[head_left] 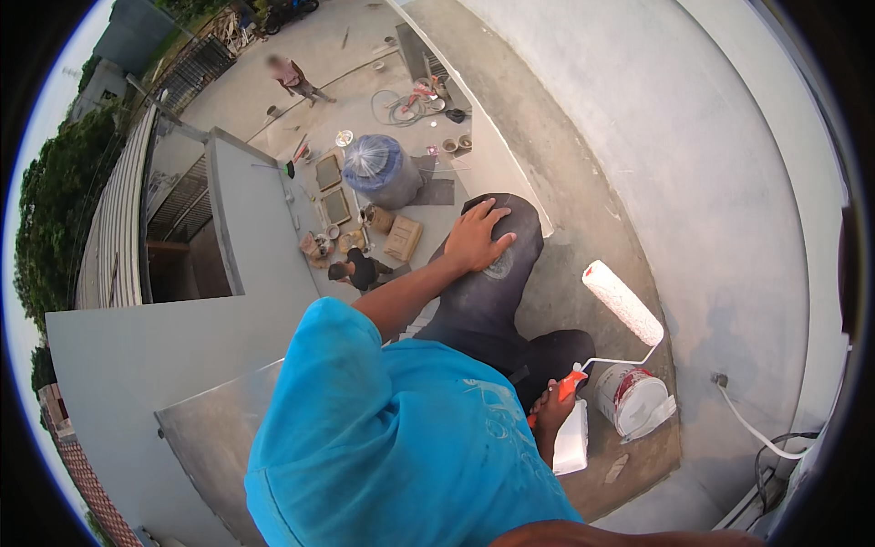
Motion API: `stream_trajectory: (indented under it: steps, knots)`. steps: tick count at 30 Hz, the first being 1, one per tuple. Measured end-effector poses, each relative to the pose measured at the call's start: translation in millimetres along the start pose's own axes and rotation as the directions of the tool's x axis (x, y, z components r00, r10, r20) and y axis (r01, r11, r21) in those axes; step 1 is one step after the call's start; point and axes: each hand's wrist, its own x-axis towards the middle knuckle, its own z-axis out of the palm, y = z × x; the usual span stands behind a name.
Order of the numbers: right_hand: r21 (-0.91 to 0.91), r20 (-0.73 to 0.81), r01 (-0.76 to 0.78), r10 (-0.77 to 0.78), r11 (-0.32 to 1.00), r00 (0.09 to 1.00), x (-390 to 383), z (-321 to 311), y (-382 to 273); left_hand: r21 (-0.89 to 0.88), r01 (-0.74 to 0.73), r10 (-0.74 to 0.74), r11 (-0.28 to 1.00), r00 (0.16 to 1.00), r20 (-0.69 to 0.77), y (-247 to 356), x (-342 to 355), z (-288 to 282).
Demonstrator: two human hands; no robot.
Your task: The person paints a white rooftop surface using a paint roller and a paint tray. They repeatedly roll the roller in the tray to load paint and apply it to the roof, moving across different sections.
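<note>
My right hand (551, 412) is closed around the orange handle of a paint roller (623, 304). The roller's fluffy sleeve carries white paint and is held up off the ledge, close to the grey wall. Below its wire frame stands a paint bucket (633, 401) with white and red sides and white paint around its top. Beside my right hand, a white paint tray (572, 439) is partly hidden by my arm. My left hand (479, 235) lies on my raised knee, its fingers spread and holding nothing.
I sit on a narrow concrete ledge (583, 173) above a yard. The grey wall (729, 182), with a white cable (752, 427), rises at right. Below are a plastic-wrapped tank (381, 173), cardboard boxes (403, 239), and two people, one near (363, 270), one farther off (293, 77).
</note>
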Motion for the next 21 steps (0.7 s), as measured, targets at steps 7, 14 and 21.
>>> stream_trajectory:
  steps: [7,14,21]
  knots:
    - [-0.004,0.030,0.002,-0.002,1.000,1.000,1.9,-0.3,-2.2,0.002,0.003,-0.003,1.000,1.000,0.009,-0.8,0.2,1.8]
    - [0.032,0.019,0.013,-0.014,0.999,1.000,5.5,0.0,2.0,0.007,0.016,-0.016,1.000,0.999,0.033,2.1,0.8,-0.9]
    - [0.029,0.013,0.003,-0.004,1.000,1.000,6.4,0.7,1.0,0.002,0.015,-0.015,1.000,0.999,0.033,2.6,0.0,-2.2]
